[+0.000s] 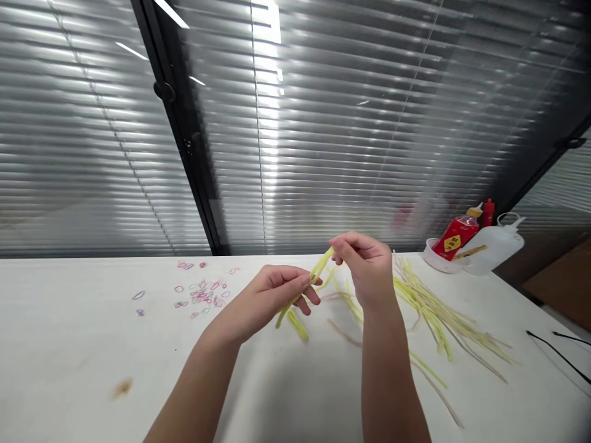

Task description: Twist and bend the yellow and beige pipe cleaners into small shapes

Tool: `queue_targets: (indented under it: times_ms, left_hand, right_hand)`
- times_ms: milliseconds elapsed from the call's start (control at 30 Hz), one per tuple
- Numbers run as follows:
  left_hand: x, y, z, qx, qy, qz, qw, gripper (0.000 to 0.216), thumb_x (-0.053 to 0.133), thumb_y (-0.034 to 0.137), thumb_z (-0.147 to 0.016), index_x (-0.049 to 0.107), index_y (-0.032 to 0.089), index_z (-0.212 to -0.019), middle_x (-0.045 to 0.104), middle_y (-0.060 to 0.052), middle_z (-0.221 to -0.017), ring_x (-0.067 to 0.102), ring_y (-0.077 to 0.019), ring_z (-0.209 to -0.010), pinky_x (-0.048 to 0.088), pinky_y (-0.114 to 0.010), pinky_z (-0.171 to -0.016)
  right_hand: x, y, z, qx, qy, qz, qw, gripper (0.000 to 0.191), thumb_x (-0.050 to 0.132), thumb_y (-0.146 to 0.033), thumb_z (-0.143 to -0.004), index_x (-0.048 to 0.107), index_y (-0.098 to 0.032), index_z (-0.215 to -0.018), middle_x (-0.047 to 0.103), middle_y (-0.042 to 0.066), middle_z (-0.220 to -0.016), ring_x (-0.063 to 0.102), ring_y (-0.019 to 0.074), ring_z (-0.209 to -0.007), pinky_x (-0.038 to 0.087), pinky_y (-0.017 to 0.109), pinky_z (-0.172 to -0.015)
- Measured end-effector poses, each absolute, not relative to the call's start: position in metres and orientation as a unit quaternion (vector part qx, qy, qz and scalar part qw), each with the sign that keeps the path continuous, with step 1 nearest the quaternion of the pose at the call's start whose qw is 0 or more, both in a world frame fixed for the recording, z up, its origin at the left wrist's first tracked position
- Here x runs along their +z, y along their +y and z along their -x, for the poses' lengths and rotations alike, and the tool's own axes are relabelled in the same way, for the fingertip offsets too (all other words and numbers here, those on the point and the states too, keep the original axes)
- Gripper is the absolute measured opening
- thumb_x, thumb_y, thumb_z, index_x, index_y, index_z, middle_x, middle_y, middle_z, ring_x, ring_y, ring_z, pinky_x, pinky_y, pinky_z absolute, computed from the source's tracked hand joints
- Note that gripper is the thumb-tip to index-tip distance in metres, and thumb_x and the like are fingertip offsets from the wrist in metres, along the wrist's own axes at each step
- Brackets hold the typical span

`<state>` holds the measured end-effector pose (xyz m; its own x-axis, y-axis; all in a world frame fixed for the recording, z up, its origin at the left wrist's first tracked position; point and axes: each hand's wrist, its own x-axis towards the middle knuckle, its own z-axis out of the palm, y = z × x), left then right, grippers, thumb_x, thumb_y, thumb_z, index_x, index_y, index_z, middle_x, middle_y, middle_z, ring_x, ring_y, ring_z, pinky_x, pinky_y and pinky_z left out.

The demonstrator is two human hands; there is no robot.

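Note:
A yellow pipe cleaner [321, 264], apparently folded into strands side by side, stretches between my two hands above the table. My left hand [284, 289] pinches its lower part between thumb and fingers, and a loose end sticks out below. With thumb and forefinger my right hand [362, 258] grips the upper end, higher and to the right. A short yellow bundle [298, 325] lies on the table just under my left hand. Behind and below my right hand are loose yellow and beige pipe cleaners [344, 332], partly hidden by my forearm.
Many yellow and beige pipe cleaners [443, 307] lie in a pile at the right. Small coloured rubber bands [203, 295] are scattered at the left. A red bottle [457, 237], a white bowl [438, 261] and a translucent squeeze bottle [498, 246] stand at the back right, before window blinds.

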<state>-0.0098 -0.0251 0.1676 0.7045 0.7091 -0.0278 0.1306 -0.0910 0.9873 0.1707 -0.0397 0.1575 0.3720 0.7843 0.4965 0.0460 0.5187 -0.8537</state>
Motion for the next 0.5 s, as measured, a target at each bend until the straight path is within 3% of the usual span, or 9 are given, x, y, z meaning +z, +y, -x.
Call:
queue_targets:
  times_ms: [133,267,500]
  left_hand:
    - [0.1711,-0.0269,0.0122,0.235,0.300,-0.714,0.588,0.030,0.048,0.042,-0.087,0.066,0.019,-0.085,0.065,-0.003,-0.088,0.059,-0.0168,-0.081,0.043,-0.031,-0.078]
    - [0.1715,-0.0303,0.0098,0.255,0.299,-0.733,0.556,0.032,0.045,0.039,-0.090,0.063,0.017,-0.075,0.062,-0.002,-0.079,0.056,-0.0145,-0.077,0.042,-0.029,-0.076]
    - [0.1725,-0.0325,0.0085,0.292,0.307,-0.730,0.536,0.034,0.044,0.036,-0.091,0.060,0.017,-0.069,0.061,-0.001,-0.074,0.054,-0.0122,-0.071,0.041,-0.026,-0.071]
  right_hand:
    - [0.1547,-0.0380,-0.1763,0.243,-0.453,0.423,0.746,0.017,0.074,-0.035,-0.069,0.069,-0.018,-0.070,0.055,-0.002,-0.054,0.048,0.0102,-0.051,0.040,0.025,-0.050]
    - [0.1553,-0.0405,-0.1781,0.271,-0.463,0.409,0.738,0.018,0.072,-0.037,-0.071,0.068,-0.019,-0.073,0.055,-0.003,-0.055,0.048,0.0096,-0.052,0.041,0.024,-0.052]
    - [0.1613,-0.0478,-0.1744,0.369,-0.573,0.417,0.601,0.016,0.069,-0.035,-0.075,0.070,-0.020,-0.078,0.059,-0.002,-0.061,0.049,0.0086,-0.057,0.042,0.021,-0.054]
